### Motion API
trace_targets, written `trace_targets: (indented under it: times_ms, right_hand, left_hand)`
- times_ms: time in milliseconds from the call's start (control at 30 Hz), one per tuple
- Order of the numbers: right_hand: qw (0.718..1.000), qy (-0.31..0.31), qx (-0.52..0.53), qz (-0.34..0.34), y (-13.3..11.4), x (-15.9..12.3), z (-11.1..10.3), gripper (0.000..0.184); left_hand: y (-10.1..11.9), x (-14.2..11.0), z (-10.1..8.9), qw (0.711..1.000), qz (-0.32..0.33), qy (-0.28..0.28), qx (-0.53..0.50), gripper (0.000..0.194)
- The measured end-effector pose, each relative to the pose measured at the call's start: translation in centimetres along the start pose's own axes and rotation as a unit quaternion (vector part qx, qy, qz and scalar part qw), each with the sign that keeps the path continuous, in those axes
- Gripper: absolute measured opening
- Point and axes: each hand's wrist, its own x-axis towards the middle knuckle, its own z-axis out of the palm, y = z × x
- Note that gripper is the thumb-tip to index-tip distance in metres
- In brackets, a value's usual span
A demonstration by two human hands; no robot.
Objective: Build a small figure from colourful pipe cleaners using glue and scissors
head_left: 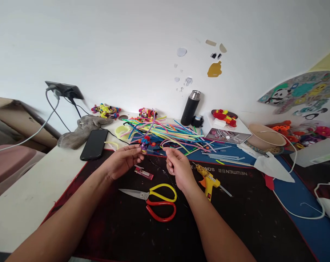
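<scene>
My left hand (127, 161) pinches a small figure (144, 144) of fuzzy purple, red and blue pipe cleaner between thumb and fingertips, held above the mat. To its right, my right hand (178, 165) is closed with thumb and forefinger together; a thin tip shows at the fingers, too small to name. The hands are apart. Below them lie scissors (154, 200) with one yellow and one red handle, blades toward the left. A yellow glue gun (208, 180) with a clear glue stick rests right of my right hand. Near my left hand is a small pink-red case (144, 173).
Many coloured pipe cleaners (170, 133) are heaped at the back. Behind them stands a black thermos (190, 109). A phone (94, 144) and a grey plush cloth (81, 133) lie left. Clear glue sticks (223, 156), a white box (227, 131) and a beige bowl (267, 136) are right.
</scene>
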Motion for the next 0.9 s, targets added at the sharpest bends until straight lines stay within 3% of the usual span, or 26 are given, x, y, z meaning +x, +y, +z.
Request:
trace_targets:
  times_ms: [167, 333, 700, 900]
  right_hand:
    - [1.0, 0.004, -0.003, -0.01, 0.0, -0.1, 0.2, 0.052]
    - [1.0, -0.003, -0.006, -0.012, 0.0, -0.3, 0.2, 0.052]
    - [1.0, -0.006, -0.012, -0.005, 0.0, -0.3, 0.3, 0.056]
    - [1.0, -0.007, -0.013, -0.003, 0.2, -0.3, 0.4, 0.056]
  left_hand:
    - [-0.9, -0.3, 0.7, 0.997, -0.04, -0.051, -0.033, 0.023]
    - [-1.4, -0.4, 0.6, 0.996, -0.056, -0.05, -0.046, 0.029]
    - [-0.8, -0.7, 0.6, 0.993, -0.05, -0.08, -0.07, 0.011]
    - [-0.9, -0.7, 0.4, 0.994, -0.053, -0.067, -0.075, 0.005]
